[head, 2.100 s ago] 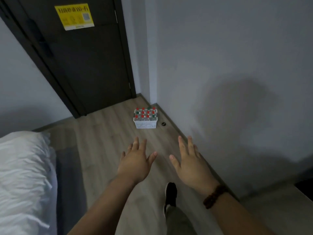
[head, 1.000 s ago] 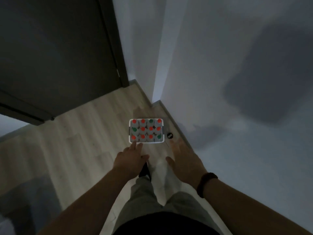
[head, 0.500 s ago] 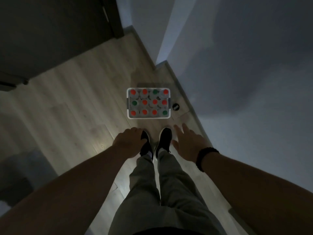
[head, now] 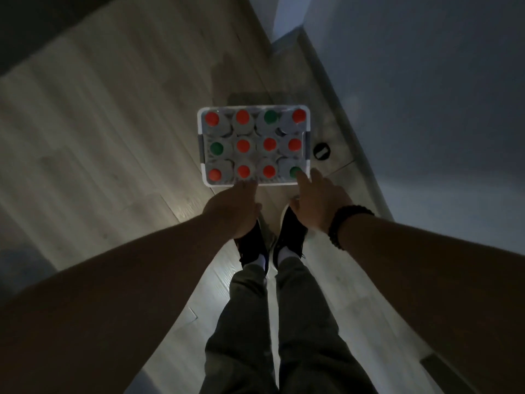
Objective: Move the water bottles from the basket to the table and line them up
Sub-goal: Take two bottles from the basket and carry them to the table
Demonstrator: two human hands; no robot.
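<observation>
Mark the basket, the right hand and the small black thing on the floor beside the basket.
basket [head: 308,137]: head view, right rim.
right hand [head: 319,201]: head view, back of the hand.
small black thing [head: 321,151]: head view, its middle.

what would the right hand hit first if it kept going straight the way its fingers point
Most likely the green-capped bottle in the near right corner of the basket. The right hand has a fingertip over that cap in this view, though whether they touch is unclear.

arms bare | dark bead bracelet [head: 345,223] right wrist | olive trousers [head: 272,322] | black shoes [head: 289,231]
</observation>
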